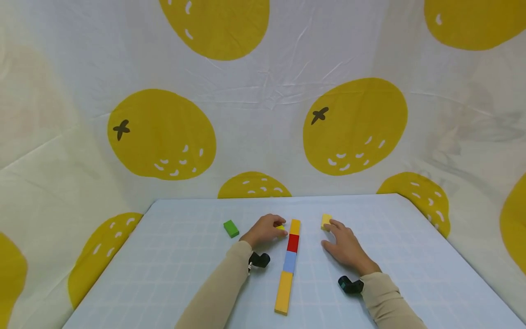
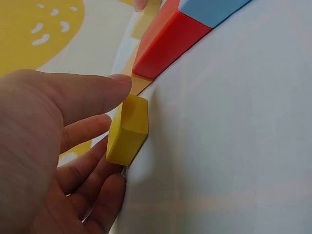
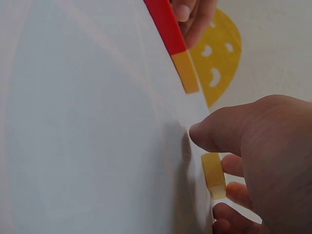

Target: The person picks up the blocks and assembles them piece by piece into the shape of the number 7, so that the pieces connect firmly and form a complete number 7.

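Observation:
My left hand (image 1: 266,230) curls its thumb and fingers round a small bright yellow block (image 2: 129,131), left of the far end of a row of blocks. The thumb tip is right at one end of the block, with fingers along its far side. To the right of the row, my right hand (image 1: 344,244) reaches over the table with fingers spread. Its fingertips are right at a pale yellow block (image 3: 213,175), while the thumb stands apart from it. The row runs from a far orange block (image 1: 295,227) through red (image 1: 292,243) and blue (image 1: 289,262) to a longer orange block (image 1: 283,292).
A green block (image 1: 231,228) lies on the table left of my left hand. The white table (image 1: 164,274) has a faint grid. Behind its back edge hangs a light cloth (image 1: 259,132) printed with large yellow fruit. Both wrists wear small black cameras.

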Available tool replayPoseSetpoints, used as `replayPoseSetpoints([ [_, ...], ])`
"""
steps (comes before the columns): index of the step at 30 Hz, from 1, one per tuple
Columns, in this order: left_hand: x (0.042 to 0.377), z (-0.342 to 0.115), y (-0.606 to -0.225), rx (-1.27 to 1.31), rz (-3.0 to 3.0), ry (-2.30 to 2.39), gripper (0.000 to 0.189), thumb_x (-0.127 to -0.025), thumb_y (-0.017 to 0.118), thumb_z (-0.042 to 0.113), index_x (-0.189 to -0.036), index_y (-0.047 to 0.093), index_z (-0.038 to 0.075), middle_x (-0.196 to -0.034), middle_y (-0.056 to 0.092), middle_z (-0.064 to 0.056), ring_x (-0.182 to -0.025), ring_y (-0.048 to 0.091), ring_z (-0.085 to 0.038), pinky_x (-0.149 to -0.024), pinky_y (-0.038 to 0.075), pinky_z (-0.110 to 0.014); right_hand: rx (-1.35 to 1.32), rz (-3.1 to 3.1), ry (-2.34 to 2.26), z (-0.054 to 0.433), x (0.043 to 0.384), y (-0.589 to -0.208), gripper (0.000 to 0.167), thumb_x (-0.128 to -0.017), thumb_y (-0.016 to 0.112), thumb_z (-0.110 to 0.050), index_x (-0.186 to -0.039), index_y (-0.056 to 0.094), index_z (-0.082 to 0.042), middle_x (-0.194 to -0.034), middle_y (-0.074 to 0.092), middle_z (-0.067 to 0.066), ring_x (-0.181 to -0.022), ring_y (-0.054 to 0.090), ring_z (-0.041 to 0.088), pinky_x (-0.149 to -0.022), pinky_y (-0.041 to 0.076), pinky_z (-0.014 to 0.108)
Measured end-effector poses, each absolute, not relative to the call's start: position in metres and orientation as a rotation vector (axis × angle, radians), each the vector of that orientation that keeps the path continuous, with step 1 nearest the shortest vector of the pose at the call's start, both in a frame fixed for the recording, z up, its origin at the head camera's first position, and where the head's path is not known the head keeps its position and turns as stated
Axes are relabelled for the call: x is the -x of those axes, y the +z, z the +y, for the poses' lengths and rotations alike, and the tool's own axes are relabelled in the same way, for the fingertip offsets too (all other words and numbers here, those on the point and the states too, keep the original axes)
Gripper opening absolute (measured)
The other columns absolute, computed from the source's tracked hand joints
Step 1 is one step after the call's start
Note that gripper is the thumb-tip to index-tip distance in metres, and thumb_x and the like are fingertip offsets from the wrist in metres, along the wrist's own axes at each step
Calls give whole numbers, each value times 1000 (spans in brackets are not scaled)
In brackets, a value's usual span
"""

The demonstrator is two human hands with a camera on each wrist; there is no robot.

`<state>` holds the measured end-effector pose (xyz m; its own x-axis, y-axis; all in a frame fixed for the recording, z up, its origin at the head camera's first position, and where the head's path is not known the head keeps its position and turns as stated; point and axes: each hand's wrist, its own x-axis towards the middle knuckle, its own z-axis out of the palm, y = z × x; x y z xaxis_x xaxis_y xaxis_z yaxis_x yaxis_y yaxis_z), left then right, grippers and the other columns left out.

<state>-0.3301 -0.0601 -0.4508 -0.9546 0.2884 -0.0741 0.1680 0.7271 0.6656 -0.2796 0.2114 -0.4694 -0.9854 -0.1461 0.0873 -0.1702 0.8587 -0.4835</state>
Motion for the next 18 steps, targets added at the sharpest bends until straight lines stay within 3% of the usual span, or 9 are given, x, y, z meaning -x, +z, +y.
replayPoseSetpoints([
  [11,327,-65,-454,-368,2767,1049,44,-87,79,32,-128,68,20,-110,63,5,-100,56,-15,-94,51,-36,-260,-2969,793,212,279,-466,56,-94,67,-26,-144,51,-4,-155,33,22,-136,35,46,-107,33,64],
  [18,316,-76,-448,-353,2778,1074,47,-86,81,28,-129,66,17,-113,63,0,-99,58,-18,-90,53,-36,-264,-2973,801,211,279,-467,56,-95,67,-26,-143,51,-4,-155,33,22,-136,35,46,-107,32,64],
])
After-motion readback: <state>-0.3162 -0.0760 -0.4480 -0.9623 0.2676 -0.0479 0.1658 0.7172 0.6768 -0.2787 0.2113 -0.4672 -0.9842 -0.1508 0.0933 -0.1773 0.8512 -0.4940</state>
